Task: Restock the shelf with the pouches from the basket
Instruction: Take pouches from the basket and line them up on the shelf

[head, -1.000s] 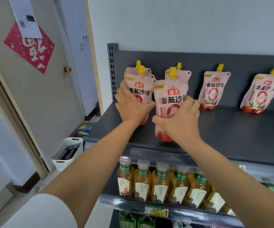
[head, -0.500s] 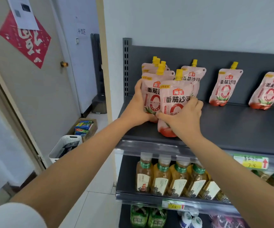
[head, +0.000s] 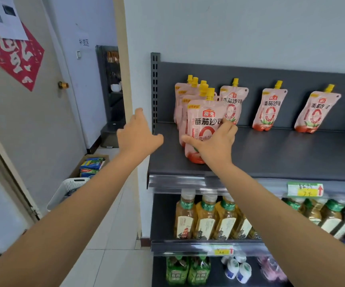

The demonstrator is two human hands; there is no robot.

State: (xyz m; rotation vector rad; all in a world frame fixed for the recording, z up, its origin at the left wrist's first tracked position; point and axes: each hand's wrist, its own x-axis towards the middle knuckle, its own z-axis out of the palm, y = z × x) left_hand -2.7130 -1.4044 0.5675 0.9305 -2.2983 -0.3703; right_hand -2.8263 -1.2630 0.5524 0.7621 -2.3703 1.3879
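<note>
Grips front pouch (head: 203, 121) with right hand (head: 213, 146): thumb across lower left edge, fingers curled round right edge. Stands it upright on top shelf (head: 271, 158), near left end, close to front lip, base on the deck.

Holds left hand (head: 138, 135) in the air just off shelf's left end, in front of slotted upright (head: 155, 90). Fingers straight, slightly apart, thumb out, touching nothing.

Directly behind front pouch: row of pouches (head: 183, 98), same pink print, yellow caps, packed front to back toward back panel.

Further right, three leaning pouches against back panel, well apart from each other: first (head: 232, 104) just past right-hand fingertips, second (head: 270, 108), third (head: 316, 112).

White basket (head: 72, 187) on floor down left, near door (head: 32, 121), partly hidden by left forearm. Contents: cannot tell. Cardboard box (head: 92, 165) with blue-green packs just behind it.

Next tier down: amber bottles (head: 204, 218) in a row, green caps. Darker bottles further right. Price tag (head: 305, 189) on shelf lip, right side.

Bottom tier: green bottles and small white ones, blurred.

Red paper (head: 12, 52) on door, white sheet over its top corner.
</note>
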